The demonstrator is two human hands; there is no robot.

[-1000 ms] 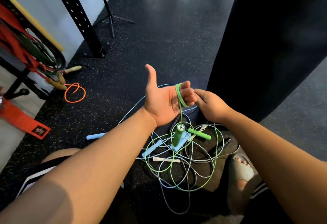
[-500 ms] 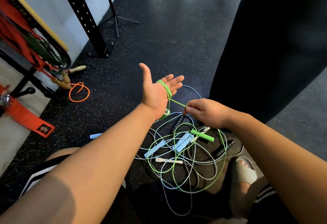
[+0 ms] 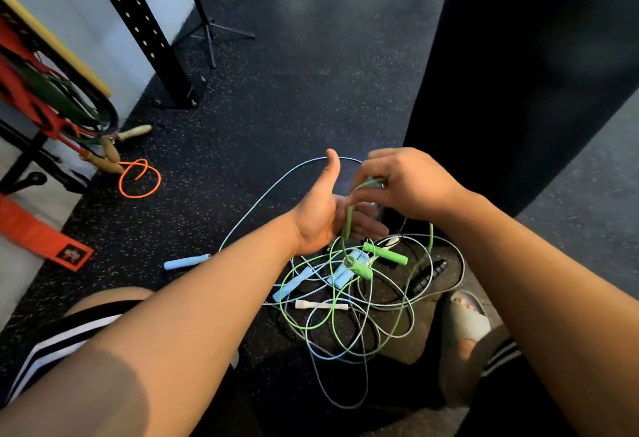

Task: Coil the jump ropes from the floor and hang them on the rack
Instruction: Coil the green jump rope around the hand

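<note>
Right hand [image 3: 404, 184] pinches the green jump rope [image 3: 348, 219] just above the left hand [image 3: 318, 219], which is held flat, thumb up, with rope looped across its palm. Slack hangs down into the floor tangle [image 3: 347, 353]. The next wrap likely goes over the left fingers.

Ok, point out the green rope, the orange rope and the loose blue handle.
green rope [image 3: 349, 219], head view, hanging strand
orange rope [image 3: 136, 196], head view, bottom of loop
blue handle [image 3: 186, 261], head view, its middle

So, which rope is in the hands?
The green rope: the right hand pinches it over the left hand; the blue rope and orange rope lie on the floor.
</note>
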